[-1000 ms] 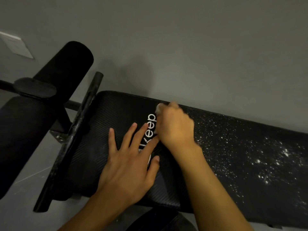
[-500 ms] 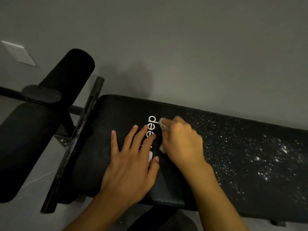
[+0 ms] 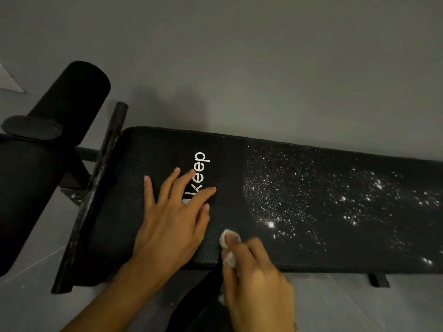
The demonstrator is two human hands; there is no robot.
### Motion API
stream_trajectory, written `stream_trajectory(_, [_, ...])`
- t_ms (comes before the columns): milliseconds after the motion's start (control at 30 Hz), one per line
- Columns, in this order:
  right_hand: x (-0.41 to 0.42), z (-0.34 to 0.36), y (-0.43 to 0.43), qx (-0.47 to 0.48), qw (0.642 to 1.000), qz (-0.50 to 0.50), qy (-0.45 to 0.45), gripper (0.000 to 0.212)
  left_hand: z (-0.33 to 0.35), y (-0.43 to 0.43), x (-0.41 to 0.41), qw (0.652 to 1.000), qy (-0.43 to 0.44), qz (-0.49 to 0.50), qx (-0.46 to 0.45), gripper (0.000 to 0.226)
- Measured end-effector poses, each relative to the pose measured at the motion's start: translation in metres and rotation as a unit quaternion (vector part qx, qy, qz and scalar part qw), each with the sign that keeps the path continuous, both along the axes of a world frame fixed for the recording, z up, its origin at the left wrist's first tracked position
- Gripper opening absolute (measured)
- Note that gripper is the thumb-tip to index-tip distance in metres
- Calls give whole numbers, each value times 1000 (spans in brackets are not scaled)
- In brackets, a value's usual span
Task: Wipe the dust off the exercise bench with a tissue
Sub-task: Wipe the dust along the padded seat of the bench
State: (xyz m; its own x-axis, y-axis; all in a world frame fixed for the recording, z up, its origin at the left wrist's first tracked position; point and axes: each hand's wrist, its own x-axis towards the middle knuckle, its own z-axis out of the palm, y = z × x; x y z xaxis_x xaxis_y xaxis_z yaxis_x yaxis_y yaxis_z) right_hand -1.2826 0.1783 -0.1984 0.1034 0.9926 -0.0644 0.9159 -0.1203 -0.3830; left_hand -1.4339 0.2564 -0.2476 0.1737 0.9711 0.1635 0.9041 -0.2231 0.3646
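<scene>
One tissue [image 3: 224, 240] lies under the right hand [image 3: 259, 283] at bench [image 3: 155, 152] edge.

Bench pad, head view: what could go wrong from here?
1. The small white crumpled tissue, gripped by the right hand, sits at the near edge of the black padded bench; strokes there may push dust onto the grey floor.
2. White dust specks cover the pad's right part; so small a wad may smear, not lift, them.
3. The left hand lies flat on the clean part and could hide leftovers.
</scene>
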Motion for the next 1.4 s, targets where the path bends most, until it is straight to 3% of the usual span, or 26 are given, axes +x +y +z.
stream_trajectory(300, [28,0,7,1,999,-46,-19,34,6,-3,11,998,62,14,11,39])
stream_trajectory(467, [29,-5,-11,32,999,-19,-2,31,13,8,35,996,74,9,-42,58])
stream_trajectory(633, [23,-1,53,52,997,-22,-45,36,9,13,41,996,79,3,-36,60])
stream_trajectory(733, [15,3,54,39,997,0,-69,40,7,12,40,996,86,0,-34,58])
stream_trajectory(867, [18,14,22,-65,997,15,-32,46,8,13,42,995,90,-1,-36,58])
stream_trajectory(933, [20,13,40,-45,999,-9,-26,42,8,13,42,995,92,-2,-38,58])
stream_trajectory(1100, [5,13,79,-7,993,8,-117,37,5,12,41,996,86,-1,-39,55])
stream_trajectory(1233, [12,15,46,-46,994,36,-90,37,7,12,43,996,75,4,-41,56])
stream_trajectory(1400, [18,10,96,-17,996,-12,-83,35,6,13,42,996,72,5,-45,56])
